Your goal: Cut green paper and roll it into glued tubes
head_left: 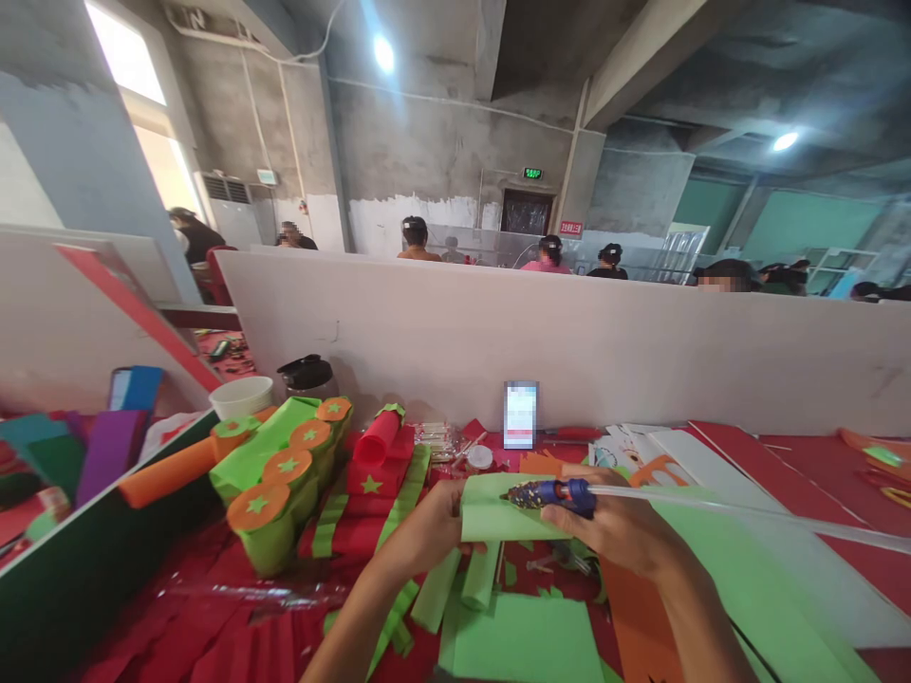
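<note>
My left hand (432, 527) grips a light green sheet of paper (491, 524) by its left edge, above the table. In my right hand (626, 527) is a dark blue glue gun (575, 497), its nozzle pointing left over the sheet. A long clear glue stick (754, 517) runs out of its back to the right. The right fingers are close to the sheet's right side; I cannot tell if they touch it. Below are rolled green paper tubes (436, 593) and a flat green sheet (523, 640).
Green paper cylinders with orange star tops (260, 509) and red paper pieces (370, 484) are on the left. A phone (521, 415) stands upright before a white partition (441, 332). A black-lidded jug (307, 377) and a white bowl (242, 397) sit behind the cylinders. People are beyond the partition.
</note>
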`<action>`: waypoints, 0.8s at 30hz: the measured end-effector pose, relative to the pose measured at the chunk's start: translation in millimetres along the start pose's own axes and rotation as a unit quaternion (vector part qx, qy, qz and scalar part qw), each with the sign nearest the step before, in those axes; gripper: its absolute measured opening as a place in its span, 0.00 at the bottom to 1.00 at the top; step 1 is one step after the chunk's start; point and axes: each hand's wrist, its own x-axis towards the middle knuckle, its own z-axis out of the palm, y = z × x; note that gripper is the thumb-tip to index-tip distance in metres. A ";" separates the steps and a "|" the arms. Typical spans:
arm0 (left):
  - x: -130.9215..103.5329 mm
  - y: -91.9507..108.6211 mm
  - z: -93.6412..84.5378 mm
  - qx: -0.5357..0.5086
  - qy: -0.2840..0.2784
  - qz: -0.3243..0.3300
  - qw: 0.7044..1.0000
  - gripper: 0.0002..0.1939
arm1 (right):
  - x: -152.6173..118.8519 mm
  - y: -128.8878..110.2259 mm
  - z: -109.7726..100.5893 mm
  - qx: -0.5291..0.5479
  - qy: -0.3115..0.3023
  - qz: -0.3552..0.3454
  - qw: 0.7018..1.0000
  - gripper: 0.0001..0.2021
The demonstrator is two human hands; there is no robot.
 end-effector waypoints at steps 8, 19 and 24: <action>-1.0 -0.9 -2.9 -0.010 0.006 -0.005 1.000 0.24 | -0.2 1.1 -3.9 -0.033 0.040 0.000 0.999 0.17; 1.3 -1.2 -0.6 -0.036 0.008 -0.004 0.999 0.23 | 3.1 -0.9 -6.2 -0.039 0.006 -0.003 0.999 0.19; 1.6 -3.1 -1.1 -0.032 0.003 -0.011 0.999 0.25 | 3.7 -2.1 -5.7 -0.025 -0.002 -0.012 1.000 0.20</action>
